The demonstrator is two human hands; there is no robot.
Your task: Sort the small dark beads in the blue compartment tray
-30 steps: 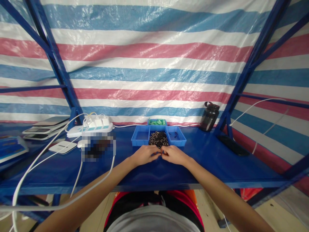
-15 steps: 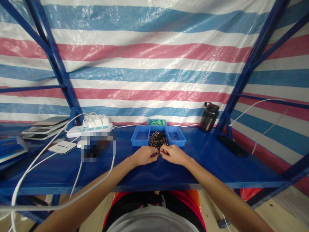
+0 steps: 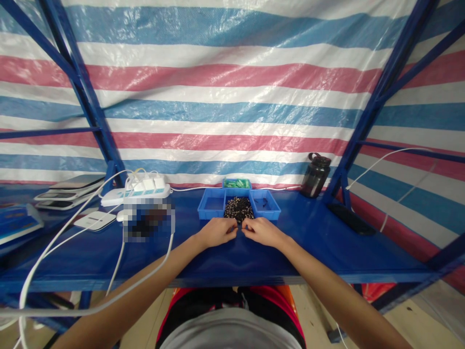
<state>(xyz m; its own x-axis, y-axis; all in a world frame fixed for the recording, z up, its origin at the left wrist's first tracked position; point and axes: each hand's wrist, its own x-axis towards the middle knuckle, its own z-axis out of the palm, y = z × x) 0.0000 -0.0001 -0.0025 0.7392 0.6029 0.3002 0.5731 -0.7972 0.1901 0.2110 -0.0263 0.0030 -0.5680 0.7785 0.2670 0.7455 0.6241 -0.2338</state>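
My left hand point(image 3: 220, 231) and my right hand point(image 3: 262, 231) meet almost fingertip to fingertip at the near edge of the middle blue bin. Both are closed in a pinch; whatever lies between the fingers is too small to make out. Just beyond them is a heap of small black and gold-coloured parts point(image 3: 239, 207) in that bin. The left blue bin point(image 3: 211, 206) shows a bare floor, while the right blue bin point(image 3: 266, 206) holds a few small dark pieces. Behind stands a bin with green pieces point(image 3: 237, 183).
A white power strip point(image 3: 136, 192) with plugs and loose white cables point(image 3: 69, 220) takes up the left side. A dark bottle point(image 3: 315, 175) stands at the back right, near a black flat object point(image 3: 350, 219). Blue frame posts and a striped sheet enclose the table point(image 3: 232, 264).
Both hands stay nearly in place, pinched over the near edge of the middle bin. The whole view has shifted very slightly.
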